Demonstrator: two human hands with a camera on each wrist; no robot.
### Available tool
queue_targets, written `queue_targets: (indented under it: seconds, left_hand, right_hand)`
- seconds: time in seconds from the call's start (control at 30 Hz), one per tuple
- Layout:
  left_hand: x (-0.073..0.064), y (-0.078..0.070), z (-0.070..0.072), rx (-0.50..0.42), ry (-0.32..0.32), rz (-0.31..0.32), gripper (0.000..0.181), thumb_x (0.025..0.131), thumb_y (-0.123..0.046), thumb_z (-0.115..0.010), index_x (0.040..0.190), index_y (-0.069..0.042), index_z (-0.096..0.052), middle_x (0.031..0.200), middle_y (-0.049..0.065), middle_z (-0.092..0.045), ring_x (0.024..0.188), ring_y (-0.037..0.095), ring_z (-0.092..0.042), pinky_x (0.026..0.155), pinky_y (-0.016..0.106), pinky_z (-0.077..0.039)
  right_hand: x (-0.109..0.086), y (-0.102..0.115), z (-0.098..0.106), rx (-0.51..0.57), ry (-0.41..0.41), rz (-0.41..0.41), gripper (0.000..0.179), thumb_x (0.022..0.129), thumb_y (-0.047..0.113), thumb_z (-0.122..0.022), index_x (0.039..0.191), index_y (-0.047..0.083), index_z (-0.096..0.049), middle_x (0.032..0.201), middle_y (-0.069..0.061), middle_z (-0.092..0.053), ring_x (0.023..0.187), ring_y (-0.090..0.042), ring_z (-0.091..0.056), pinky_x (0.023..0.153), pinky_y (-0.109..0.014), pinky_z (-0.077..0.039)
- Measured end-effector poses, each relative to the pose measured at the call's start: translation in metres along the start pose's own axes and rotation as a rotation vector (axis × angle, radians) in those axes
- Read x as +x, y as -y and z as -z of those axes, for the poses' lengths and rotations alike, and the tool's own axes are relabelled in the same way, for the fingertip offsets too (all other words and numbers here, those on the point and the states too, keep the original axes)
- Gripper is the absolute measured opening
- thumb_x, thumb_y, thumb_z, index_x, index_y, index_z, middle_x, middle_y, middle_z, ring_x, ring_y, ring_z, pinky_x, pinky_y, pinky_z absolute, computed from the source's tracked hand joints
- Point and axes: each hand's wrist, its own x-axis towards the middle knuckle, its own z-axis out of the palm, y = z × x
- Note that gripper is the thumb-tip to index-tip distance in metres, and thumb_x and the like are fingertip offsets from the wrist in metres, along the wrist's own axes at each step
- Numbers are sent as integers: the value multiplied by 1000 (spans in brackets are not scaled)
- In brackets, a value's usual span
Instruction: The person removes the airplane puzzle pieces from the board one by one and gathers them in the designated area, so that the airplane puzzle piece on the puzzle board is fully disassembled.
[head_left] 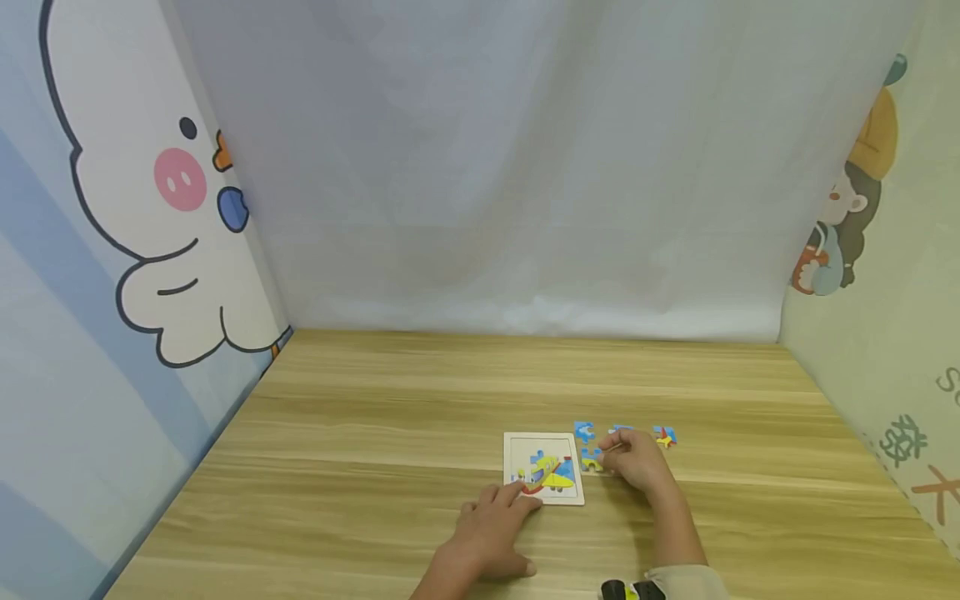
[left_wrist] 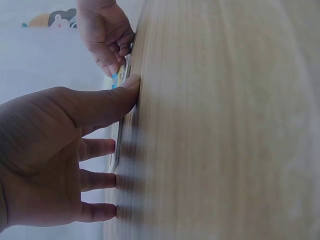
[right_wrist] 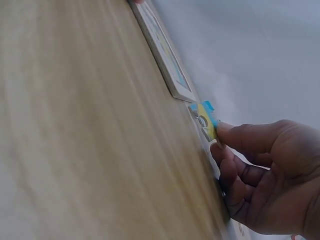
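Probably the likeliest trouble is a slip: the right hand [head_left: 633, 458] pinches the blue-and-yellow jigsaw piece [right_wrist: 205, 120] only at one end, between thumb and curled index finger, so a small twist could let it drop or swing round. That piece sits just beside the right edge of the wooden puzzle tray [head_left: 538, 435]; whether it is clear of the wooden tabletop [head_left: 337, 433] I cannot tell. The left hand [head_left: 491, 529] has its fingers spread and grips nothing, some fingertips at the tray's near left corner; a careless sideways push there might skid the tray and loosen the yellow airplane picture [head_left: 557, 481] partly assembled inside. As for surroundings, a blue-and-white piece [head_left: 584, 431] lies just beyond the held one, a star piece [head_left: 664, 437] lies past the right hand, and another blue piece [head_left: 620, 428] is partly hidden behind its fingers, where the knuckles could nudge it. The tray's raised border stands between the held piece and the recess, and the left fingers cover that near corner.
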Motion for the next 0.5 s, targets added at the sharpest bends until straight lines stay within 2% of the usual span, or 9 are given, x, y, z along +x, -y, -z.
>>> queue_targets:
  seconds: [0.23, 0.5]
  left_hand:
    - [-2, -1, 1, -23, 22, -1, 71, 66, -37, -79, 130, -22, -53, 141, 5, -38, 124, 34, -36, 90, 55, -37]
    - [-1, 0, 0, -23, 23, -2, 72, 66, -38, -80, 130, -20, -53, 142, 6, -38, 124, 36, -36, 91, 58, -36]
  right_hand:
    - [1, 0, 0, -66, -16, 13, 15, 77, -1, -68, 89, -6, -61, 78, -7, -59, 72, -19, -54, 62, -29, -46]
    - [-2, -1, 1, -58, -7, 29, 21, 80, 3, -68, 96, -7, -59, 82, -8, -60, 75, -20, -55, 63, -30, -46]
